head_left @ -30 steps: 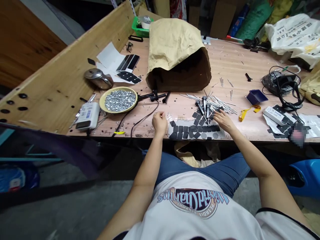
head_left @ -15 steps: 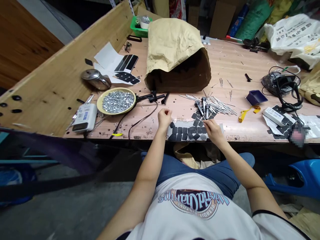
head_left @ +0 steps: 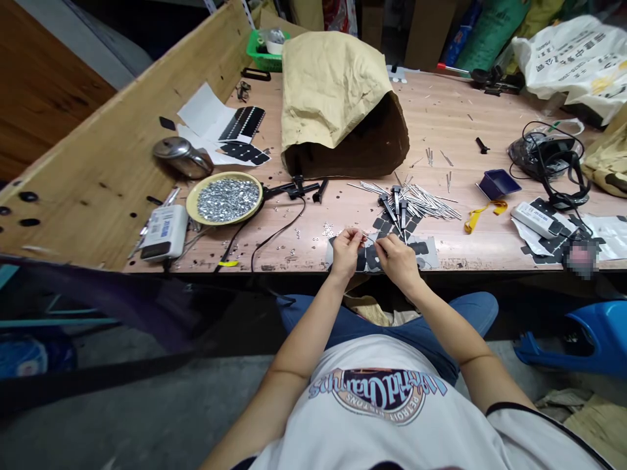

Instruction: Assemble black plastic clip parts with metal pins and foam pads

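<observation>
Pale plywood tabletop, littered with parts, against a workshop background of stacked cartons and plastic bags. Toward the front edge from a tall tan kraft-paper sack, the left hand and right hand close together above a grey backing sheet set with soft black square pads. Right hand curled tight, thumb and fingertips pinched on a thin silver metal pin, the pin slanting toward the left hand. Left hand equally curled, its fingertips near the pin's far end, any real grip there impossible to tell. Pin raised clear of the pads, a light fingertip pinch well suited to so slender a piece.

Sack on its side, dark mouth open, contents out of sight. Left of the sack, a round yellow plate heaped with small silver metal bits. Beyond the sack, a green plastic basket holding a white roll. Right of the sack, a small navy-blue square tray, its contents too dark to tell, and nearer, a loose pile of silver rods.
</observation>
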A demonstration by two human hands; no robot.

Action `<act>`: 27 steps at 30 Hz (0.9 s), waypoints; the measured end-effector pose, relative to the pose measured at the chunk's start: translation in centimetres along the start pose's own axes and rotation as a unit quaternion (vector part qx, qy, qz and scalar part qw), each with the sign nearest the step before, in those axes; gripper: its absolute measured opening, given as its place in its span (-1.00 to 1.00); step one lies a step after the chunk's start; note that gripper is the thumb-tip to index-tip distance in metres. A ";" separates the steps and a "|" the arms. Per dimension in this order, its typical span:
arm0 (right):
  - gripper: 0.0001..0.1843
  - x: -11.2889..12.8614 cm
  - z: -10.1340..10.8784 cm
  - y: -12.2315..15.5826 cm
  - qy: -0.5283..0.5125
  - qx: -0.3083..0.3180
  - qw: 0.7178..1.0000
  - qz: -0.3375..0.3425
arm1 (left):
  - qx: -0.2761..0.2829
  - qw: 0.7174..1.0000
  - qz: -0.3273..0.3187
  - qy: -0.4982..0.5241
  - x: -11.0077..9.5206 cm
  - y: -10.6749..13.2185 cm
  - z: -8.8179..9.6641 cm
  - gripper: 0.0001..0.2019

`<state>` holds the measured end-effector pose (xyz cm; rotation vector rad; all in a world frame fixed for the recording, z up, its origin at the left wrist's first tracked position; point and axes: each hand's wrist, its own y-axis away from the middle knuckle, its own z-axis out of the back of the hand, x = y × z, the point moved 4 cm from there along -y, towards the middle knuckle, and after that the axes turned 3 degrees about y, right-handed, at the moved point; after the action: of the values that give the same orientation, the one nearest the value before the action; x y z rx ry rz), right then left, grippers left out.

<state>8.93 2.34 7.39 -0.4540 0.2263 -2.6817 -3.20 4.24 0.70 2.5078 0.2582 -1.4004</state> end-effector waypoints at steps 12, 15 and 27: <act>-0.67 0.0 0.2 0.6 -0.016 -0.020 1.000 0.008 | -0.012 0.991 -0.122 -0.047 -1.5 0.9 0.2 -0.55; -0.66 -0.6 0.2 0.7 -0.040 -0.011 0.999 0.014 | 0.020 0.991 -0.121 -0.059 -2.0 1.1 0.0 -0.52; -0.59 -1.1 0.6 0.9 -0.218 0.071 0.973 0.001 | 0.084 0.989 -0.103 -0.071 -2.6 1.7 0.1 -0.46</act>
<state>10.42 1.97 7.43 -0.9732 -0.0920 -2.4935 -4.16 2.53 3.08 2.5573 0.3973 -1.7399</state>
